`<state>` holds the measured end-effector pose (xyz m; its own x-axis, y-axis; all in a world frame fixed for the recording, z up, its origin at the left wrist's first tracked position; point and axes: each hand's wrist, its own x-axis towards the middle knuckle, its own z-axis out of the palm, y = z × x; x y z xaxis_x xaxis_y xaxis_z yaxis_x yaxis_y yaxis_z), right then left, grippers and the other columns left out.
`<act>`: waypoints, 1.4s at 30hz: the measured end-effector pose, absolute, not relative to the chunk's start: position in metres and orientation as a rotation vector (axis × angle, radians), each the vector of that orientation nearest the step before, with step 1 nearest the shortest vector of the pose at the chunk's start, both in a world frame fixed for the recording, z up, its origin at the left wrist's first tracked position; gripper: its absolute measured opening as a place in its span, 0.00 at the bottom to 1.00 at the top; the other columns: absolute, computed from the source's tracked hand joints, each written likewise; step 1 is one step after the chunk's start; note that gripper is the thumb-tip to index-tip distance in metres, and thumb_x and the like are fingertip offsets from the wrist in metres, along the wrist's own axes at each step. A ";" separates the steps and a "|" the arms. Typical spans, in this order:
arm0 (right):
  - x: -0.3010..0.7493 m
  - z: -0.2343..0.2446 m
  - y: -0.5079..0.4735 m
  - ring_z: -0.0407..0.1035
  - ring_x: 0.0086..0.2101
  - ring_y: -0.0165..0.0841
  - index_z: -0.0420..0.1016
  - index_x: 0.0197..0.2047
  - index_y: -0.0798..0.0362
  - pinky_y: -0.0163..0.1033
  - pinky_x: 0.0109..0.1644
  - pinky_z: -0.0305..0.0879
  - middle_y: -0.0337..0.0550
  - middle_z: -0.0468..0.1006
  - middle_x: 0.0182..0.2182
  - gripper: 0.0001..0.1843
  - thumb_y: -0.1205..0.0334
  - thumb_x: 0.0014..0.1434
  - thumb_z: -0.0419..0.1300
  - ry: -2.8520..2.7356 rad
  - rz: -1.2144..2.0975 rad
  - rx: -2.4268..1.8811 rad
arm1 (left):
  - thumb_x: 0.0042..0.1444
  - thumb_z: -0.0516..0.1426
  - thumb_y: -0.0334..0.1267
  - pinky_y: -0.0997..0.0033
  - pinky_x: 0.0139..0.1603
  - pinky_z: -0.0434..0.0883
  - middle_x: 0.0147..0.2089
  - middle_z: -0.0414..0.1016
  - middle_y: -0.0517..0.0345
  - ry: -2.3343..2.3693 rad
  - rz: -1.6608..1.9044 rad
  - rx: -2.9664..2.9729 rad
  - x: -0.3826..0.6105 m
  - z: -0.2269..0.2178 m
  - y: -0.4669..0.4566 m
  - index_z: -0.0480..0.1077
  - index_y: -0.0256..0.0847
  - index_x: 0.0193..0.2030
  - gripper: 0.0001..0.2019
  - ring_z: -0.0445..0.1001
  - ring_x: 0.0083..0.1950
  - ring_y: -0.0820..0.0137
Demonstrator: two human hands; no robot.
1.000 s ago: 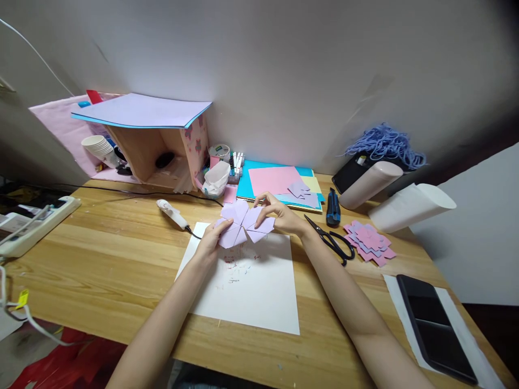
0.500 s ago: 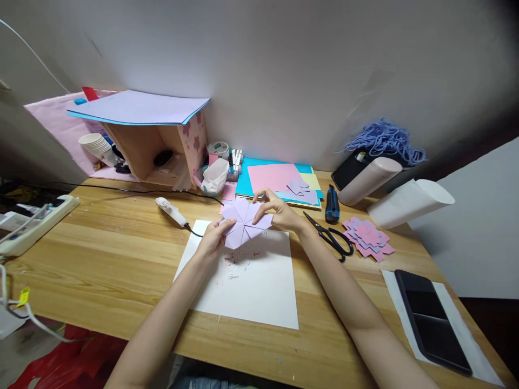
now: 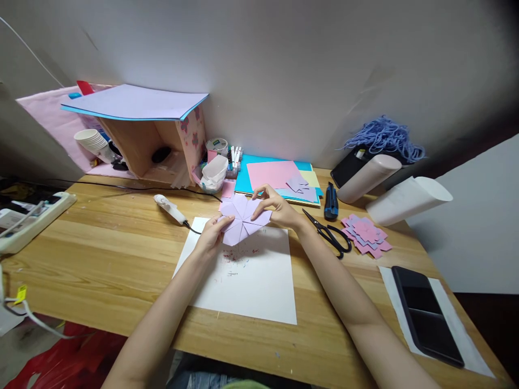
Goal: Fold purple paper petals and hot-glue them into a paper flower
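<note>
A lilac paper flower (image 3: 239,232) with creases running out from its centre is held above a marked white sheet (image 3: 259,292). My left hand (image 3: 211,233) pinches its left edge, thumb on top. At its right side my right hand (image 3: 278,208) grips it between thumb and fingers; some fingertips are hidden behind the paper. To the left of the sheet lies a white corded tool, apparently a glue gun (image 3: 170,209). Black scissors (image 3: 328,232) rest right of my right wrist, beside a layered pink and lilac paper flower (image 3: 366,233).
Behind my hands lie coloured papers (image 3: 271,174) with lilac scraps. An open box (image 3: 162,140) stands at the back left. A blue utility knife (image 3: 331,201), paper rolls (image 3: 409,200) and blue yarn (image 3: 383,138) are at the right, with a black phone-like slab (image 3: 427,316) nearer. A power strip (image 3: 38,221) sits left.
The view has shifted slightly. Both hands keep their hold on the lilac paper flower, which stays almost in the same place above the sheet.
</note>
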<state>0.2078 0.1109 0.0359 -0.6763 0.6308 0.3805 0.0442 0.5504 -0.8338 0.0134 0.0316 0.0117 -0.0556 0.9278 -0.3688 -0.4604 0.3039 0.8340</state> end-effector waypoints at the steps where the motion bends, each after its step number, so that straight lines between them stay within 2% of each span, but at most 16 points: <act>1: 0.208 0.036 0.111 0.61 0.42 0.33 0.79 0.28 0.48 0.41 0.50 0.61 0.43 0.61 0.42 0.07 0.68 0.50 0.62 -2.107 1.110 -0.543 | 0.35 0.67 0.40 0.73 0.37 0.68 0.34 0.78 0.53 1.106 1.219 0.549 0.013 0.012 0.032 0.74 0.34 0.34 0.17 0.74 0.36 0.67; 14: 0.208 0.040 0.110 0.61 0.41 0.32 0.80 0.27 0.48 0.40 0.47 0.62 0.43 0.61 0.42 0.08 0.70 0.50 0.61 -2.109 1.099 -0.524 | 0.37 0.66 0.38 0.72 0.38 0.67 0.35 0.78 0.54 1.085 1.221 0.557 0.013 0.014 0.032 0.74 0.35 0.35 0.16 0.74 0.36 0.68; 20: 0.209 0.042 0.109 0.61 0.41 0.32 0.80 0.27 0.48 0.41 0.49 0.60 0.43 0.61 0.41 0.07 0.69 0.51 0.61 -2.103 1.087 -0.536 | 0.35 0.67 0.38 0.75 0.35 0.65 0.32 0.77 0.56 1.106 1.231 0.549 0.011 0.014 0.032 0.74 0.35 0.31 0.14 0.72 0.33 0.72; 31: 0.209 0.041 0.110 0.60 0.45 0.34 0.79 0.28 0.48 0.44 0.54 0.58 0.43 0.62 0.41 0.03 0.64 0.50 0.64 -2.114 1.148 -0.501 | 0.36 0.67 0.38 0.74 0.37 0.66 0.38 0.78 0.54 1.048 1.181 0.593 0.009 0.015 0.031 0.74 0.35 0.36 0.18 0.73 0.35 0.70; 38: 0.209 0.043 0.108 0.61 0.46 0.35 0.78 0.27 0.51 0.46 0.54 0.58 0.44 0.61 0.44 0.02 0.63 0.49 0.64 -2.135 1.223 -0.549 | 0.38 0.66 0.36 0.76 0.35 0.67 0.38 0.78 0.54 1.049 1.168 0.633 0.007 0.016 0.032 0.75 0.36 0.36 0.15 0.74 0.35 0.71; 40: 0.209 0.044 0.108 0.59 0.50 0.37 0.78 0.29 0.51 0.46 0.56 0.57 0.44 0.60 0.47 0.03 0.64 0.51 0.62 -2.143 1.243 -0.566 | 0.39 0.66 0.37 0.76 0.36 0.68 0.39 0.78 0.53 1.060 1.197 0.646 0.006 0.015 0.032 0.75 0.36 0.37 0.16 0.74 0.36 0.71; 42: 0.210 0.045 0.109 0.56 0.54 0.38 0.76 0.37 0.49 0.45 0.56 0.57 0.44 0.59 0.51 0.08 0.65 0.52 0.60 -2.119 1.310 -0.573 | 0.39 0.65 0.38 0.76 0.37 0.68 0.40 0.78 0.53 1.081 1.250 0.658 0.006 0.013 0.033 0.75 0.36 0.38 0.17 0.74 0.37 0.70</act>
